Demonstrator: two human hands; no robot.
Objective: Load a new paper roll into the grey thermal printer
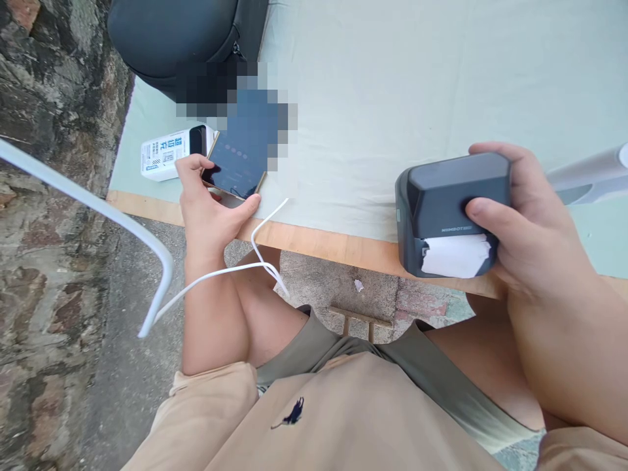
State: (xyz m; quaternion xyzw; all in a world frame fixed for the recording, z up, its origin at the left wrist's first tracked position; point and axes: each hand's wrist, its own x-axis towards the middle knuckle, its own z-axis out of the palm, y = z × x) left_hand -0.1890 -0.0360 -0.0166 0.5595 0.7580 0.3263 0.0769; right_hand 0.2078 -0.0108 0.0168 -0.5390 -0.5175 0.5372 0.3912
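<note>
My left hand (209, 203) grips a smartphone (240, 160) with a dark, partly blurred screen, resting at the near edge of the table (392, 85); my thumb lies along its lower edge. A white cable (223, 271) hangs from the phone over my knee. My right hand (520, 222) holds a small dark grey label printer (449, 199) just above the table's wooden front edge, thumb across its front. White paper (456, 255) sticks out of the printer's slot.
A pale green cloth covers the table. A white box (164, 156) with printed text lies beside the phone. A dark bag (181, 36) sits at the far left. A stone wall (44, 196) rises on the left. A white tube (589, 171) lies at the right edge.
</note>
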